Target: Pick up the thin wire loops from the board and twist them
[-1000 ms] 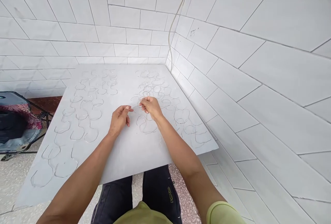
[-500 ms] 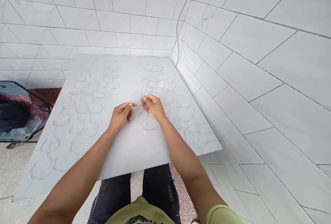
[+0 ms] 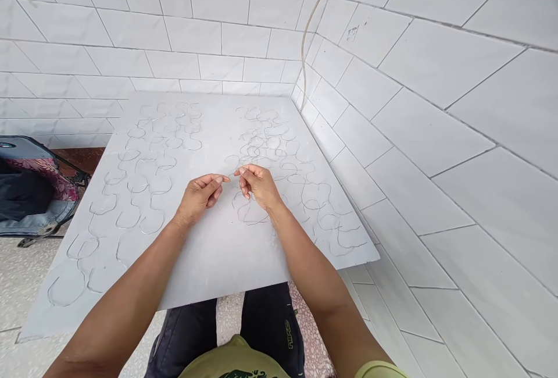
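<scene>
Left hand [image 3: 198, 195] and right hand [image 3: 259, 185] close together, just above the middle of a big flat white worktop [image 3: 218, 256]. Left hand with thumb and first finger pinched tight on one end of a short thin silver wire piece [image 3: 232, 176]. Right hand with fingertips pinched on the other end, other fingers curled in. Wire piece up in the air between the two hands, just over the worktop, very thin and hard to see. Under and past the right hand, lots of bent silver wire loops [image 3: 283, 157] lying flat in a bunch, many touching or crossing. On the left side of the worktop, rows of curly wire shapes [image 3: 143, 163], a little way from the left hand. White tiled wall [image 3: 436, 110] right beside the worktop on the right and at the back. Pale thin cable [image 3: 311, 23] hanging down in the corner. Folding chair with clothes [image 3: 30, 192] on the floor far to the left. Dark trousers [image 3: 270, 325] below the near worktop edge.
</scene>
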The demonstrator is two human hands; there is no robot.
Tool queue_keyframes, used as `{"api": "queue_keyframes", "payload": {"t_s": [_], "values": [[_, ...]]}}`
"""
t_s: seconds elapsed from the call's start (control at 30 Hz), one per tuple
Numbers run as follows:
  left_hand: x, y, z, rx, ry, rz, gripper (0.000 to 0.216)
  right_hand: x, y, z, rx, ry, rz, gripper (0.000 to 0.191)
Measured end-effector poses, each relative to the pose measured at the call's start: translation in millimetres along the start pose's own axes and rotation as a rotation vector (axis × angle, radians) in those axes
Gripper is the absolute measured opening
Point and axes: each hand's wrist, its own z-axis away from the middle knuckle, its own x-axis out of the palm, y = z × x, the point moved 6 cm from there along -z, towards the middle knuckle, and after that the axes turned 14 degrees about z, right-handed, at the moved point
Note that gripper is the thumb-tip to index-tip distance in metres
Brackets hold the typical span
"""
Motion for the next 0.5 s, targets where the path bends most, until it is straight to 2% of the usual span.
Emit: {"api": "queue_keyframes", "payload": {"t_s": [0.23, 0.5], "values": [[2.4, 2.7, 2.9, -0.015, -0.034, -0.091, 0.030, -2.7, -3.0, 1.7, 0.034, -0.073, -0.008, 0.034], [-2.1, 8.6, 3.7, -0.001, -0.002, -0.021, 0.035, -1.9, -6.9, 1.9, -0.032, -0.041, -0.042, 0.036]]}}
